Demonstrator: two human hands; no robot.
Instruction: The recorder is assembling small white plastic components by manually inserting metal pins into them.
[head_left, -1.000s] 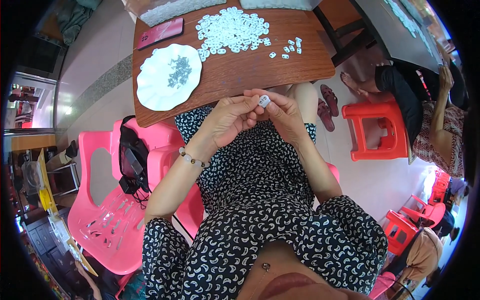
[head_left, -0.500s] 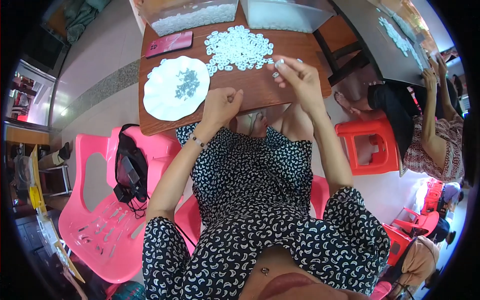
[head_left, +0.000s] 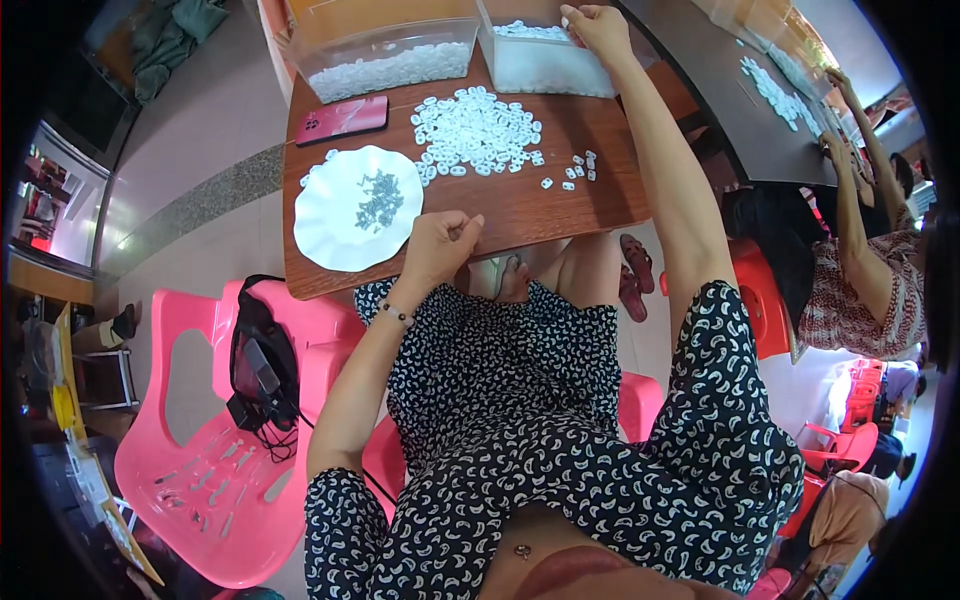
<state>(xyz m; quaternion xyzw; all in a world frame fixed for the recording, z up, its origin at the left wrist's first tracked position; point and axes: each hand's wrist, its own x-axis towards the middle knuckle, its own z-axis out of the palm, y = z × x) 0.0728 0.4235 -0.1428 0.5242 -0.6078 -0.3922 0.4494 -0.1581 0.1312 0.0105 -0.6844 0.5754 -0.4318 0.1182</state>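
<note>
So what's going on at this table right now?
A seated person works at a wooden table spread with small white plastic pieces. The right hand reaches over the rim of a clear bin at the far edge; whether it holds a piece cannot be told. The left hand rests near the table's near edge, pinching something small, beside a white plate holding little grey parts. A second clear bin and a red phone sit nearby.

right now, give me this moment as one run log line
right hand: over right clear bin | left hand: at table edge, pinching something small | white pieces: piled mid-table | white plate: holds small grey parts
</note>
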